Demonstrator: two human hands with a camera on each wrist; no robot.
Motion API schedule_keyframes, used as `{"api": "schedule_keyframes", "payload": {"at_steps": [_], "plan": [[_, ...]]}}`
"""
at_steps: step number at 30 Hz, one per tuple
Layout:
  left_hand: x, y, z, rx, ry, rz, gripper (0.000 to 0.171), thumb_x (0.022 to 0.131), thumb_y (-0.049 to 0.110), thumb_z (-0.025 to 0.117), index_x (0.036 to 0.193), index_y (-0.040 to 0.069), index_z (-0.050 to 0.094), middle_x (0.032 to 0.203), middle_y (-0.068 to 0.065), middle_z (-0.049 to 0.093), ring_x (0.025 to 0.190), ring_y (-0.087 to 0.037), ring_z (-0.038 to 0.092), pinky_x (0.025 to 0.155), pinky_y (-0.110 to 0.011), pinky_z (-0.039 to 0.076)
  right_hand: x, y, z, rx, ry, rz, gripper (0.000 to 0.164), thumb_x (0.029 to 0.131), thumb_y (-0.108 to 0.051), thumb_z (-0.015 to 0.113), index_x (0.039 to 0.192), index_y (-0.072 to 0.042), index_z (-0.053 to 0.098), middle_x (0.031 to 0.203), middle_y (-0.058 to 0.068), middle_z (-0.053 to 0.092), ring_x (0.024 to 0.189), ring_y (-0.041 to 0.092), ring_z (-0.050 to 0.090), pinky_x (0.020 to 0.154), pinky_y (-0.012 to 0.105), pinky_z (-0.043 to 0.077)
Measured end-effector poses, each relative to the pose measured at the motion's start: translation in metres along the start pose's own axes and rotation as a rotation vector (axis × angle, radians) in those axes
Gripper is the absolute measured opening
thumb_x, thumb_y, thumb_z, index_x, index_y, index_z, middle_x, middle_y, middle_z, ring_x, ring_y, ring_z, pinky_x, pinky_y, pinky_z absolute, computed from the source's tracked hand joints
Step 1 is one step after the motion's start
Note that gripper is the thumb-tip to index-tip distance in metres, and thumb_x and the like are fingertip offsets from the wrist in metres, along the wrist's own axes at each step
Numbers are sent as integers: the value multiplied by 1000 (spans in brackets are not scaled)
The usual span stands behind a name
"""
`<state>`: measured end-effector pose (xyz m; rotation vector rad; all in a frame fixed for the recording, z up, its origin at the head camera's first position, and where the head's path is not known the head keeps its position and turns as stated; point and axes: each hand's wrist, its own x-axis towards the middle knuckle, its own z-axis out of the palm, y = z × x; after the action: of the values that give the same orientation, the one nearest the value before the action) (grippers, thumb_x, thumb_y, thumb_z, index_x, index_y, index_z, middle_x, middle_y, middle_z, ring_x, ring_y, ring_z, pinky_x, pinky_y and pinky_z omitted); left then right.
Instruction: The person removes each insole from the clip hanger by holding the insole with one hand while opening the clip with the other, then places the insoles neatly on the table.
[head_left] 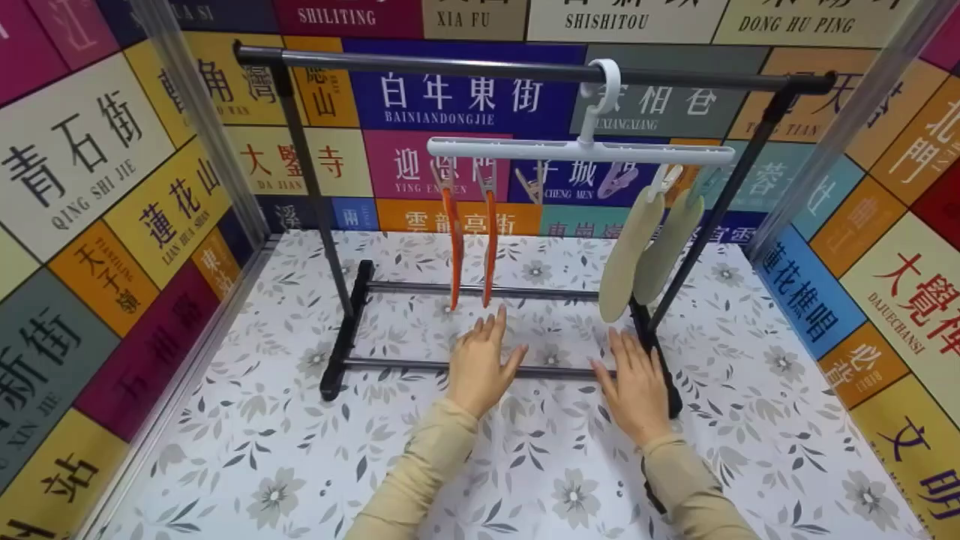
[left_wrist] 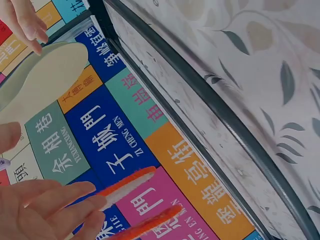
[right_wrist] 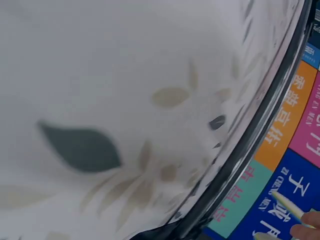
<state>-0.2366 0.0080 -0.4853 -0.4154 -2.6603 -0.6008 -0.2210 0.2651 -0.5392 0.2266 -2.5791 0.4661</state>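
Observation:
A white clip hanger (head_left: 525,148) hangs by its hook from the rack's top bar. Two orange-edged insoles (head_left: 455,247) dangle from clips near its left end. Toward the right end hang two pale beige insoles (head_left: 626,262), one partly behind the other. My left hand (head_left: 480,367) is just below the orange pair in the head view, fingers extended and holding nothing. Close under the front beige insole is my right hand (head_left: 636,386), its fingers also extended; whether it touches the insole I cannot tell. Only fingertips (right_wrist: 307,227) appear in the right wrist view.
The black metal rack (head_left: 517,58) has side posts, dark feet (head_left: 349,330) and two low crossbars (head_left: 555,371). It stands on a floral-patterned surface (head_left: 525,465). Colourful walls with street-name lettering (head_left: 450,97) enclose it. Other clips (head_left: 619,180) on the hanger carry nothing.

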Motion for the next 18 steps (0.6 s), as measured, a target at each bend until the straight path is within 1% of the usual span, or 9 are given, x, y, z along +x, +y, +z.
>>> {"api": "schedule_keyframes", "payload": {"at_steps": [3,6,9,13,15,18], "plan": [[5,3,1,-4,70,28,64,97,47,57,147,9,46,126,-13,68,117,-31,65,96,-45,51,0,11,-1,32,94,-25,54,96,-27,63,141,-1,50,138,22,57,129,40,52,112,56,32],[10,7,2,-15,125,44,60,95,44,61,143,9,52,115,-12,73,105,-29,70,91,-43,53,2,19,-3,57,151,-23,48,95,-25,65,135,1,57,132,22,61,122,41,56,107,55,38],[15,12,4,-27,155,51,56,94,43,62,139,10,57,106,-11,75,92,-27,72,85,-42,55,5,26,-6,66,180,5,44,95,-24,64,131,1,59,128,22,63,118,42,58,103,53,42],[19,19,5,-40,178,53,50,94,42,63,132,10,63,92,-10,76,77,-26,72,75,-41,55,9,34,-8,84,207,63,44,96,-23,64,132,2,59,122,25,65,113,43,60,99,53,44],[20,22,6,-42,187,59,46,94,41,64,128,10,66,85,-10,76,71,-26,70,70,-41,54,12,39,-9,97,216,96,43,96,-22,64,132,2,59,120,26,66,110,43,60,97,54,44],[21,25,8,-40,200,65,41,94,40,64,120,10,70,80,-10,76,65,-26,69,66,-40,53,16,43,-10,112,222,144,43,97,-23,62,132,3,59,118,27,65,108,45,60,95,55,44]]}}
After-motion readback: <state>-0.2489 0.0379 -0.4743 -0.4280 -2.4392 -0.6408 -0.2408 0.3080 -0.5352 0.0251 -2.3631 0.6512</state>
